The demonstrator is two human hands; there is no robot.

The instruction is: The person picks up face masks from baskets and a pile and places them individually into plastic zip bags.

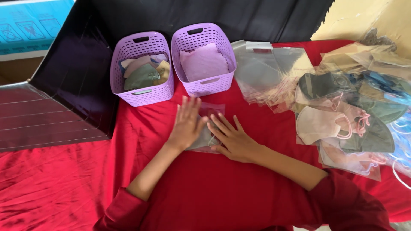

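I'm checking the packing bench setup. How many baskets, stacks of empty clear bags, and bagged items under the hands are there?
Purple baskets: 2, one holding folded masks, one holding a pink item
Stack of empty clear bags: 1
Clear bag with a mask inside, pressed flat under the left hand and right hand: 1
Total: 4

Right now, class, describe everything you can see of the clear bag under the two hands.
The clear plastic bag lies flat on the red cloth, in front of the two purple baskets. It looks thin and glossy, with something dark folded inside, probably a mask. The left hand and right hand press flat on it, covering most of it.
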